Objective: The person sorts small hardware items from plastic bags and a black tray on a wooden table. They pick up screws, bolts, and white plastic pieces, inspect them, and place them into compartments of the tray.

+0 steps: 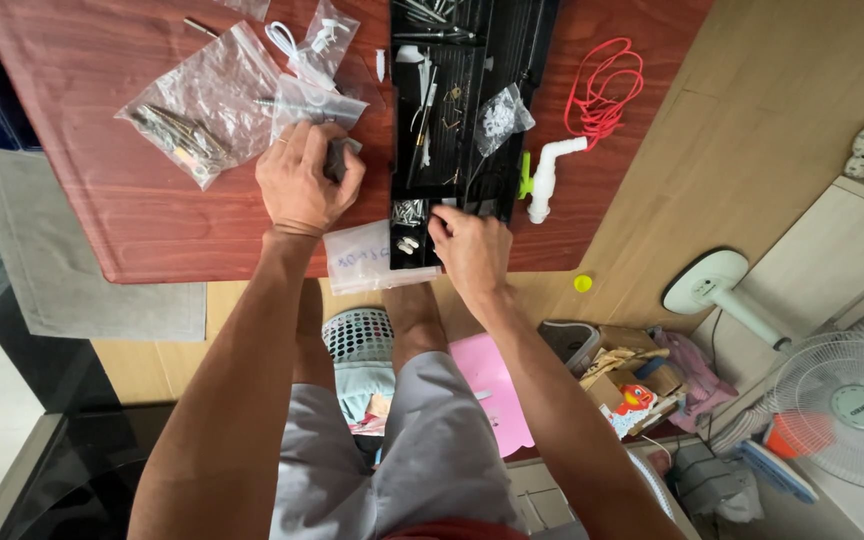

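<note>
Left hand (304, 180): fingers clamped on a small dark grey block (336, 158), steadied near the reddish wooden table's (152, 220) front edge.
Right hand (472, 250): fingertips pinched together, picking inside the black plastic compartment tray (472, 100) at the table's front edge.

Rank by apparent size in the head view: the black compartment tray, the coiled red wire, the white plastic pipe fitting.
1. Black compartment tray
2. Coiled red wire
3. White plastic pipe fitting

All lie on one tabletop, so nearness hardly skews this.
</note>
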